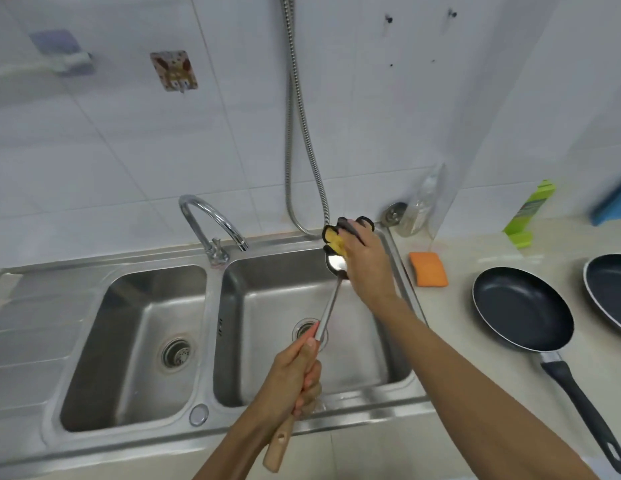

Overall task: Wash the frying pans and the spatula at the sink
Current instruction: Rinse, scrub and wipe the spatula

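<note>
My left hand point(294, 377) grips the wooden handle of a metal spatula point(328, 313), whose shaft slants up over the right basin of the steel double sink point(217, 327). My right hand point(366, 263) holds a yellow sponge with a dark scouring side point(333, 237) against the spatula's shiny blade, at the basin's far right corner. Two black frying pans rest on the counter to the right: one point(522, 308) with its long black handle pointing toward me, another point(610, 289) cut off by the frame's right edge.
A curved chrome tap point(212, 221) rises behind the divider, with no water seen running. A metal hose point(295, 133) hangs down the tiled wall. An orange sponge point(428, 269), a clear bottle point(423, 202) and a green object point(527, 216) lie on the beige counter.
</note>
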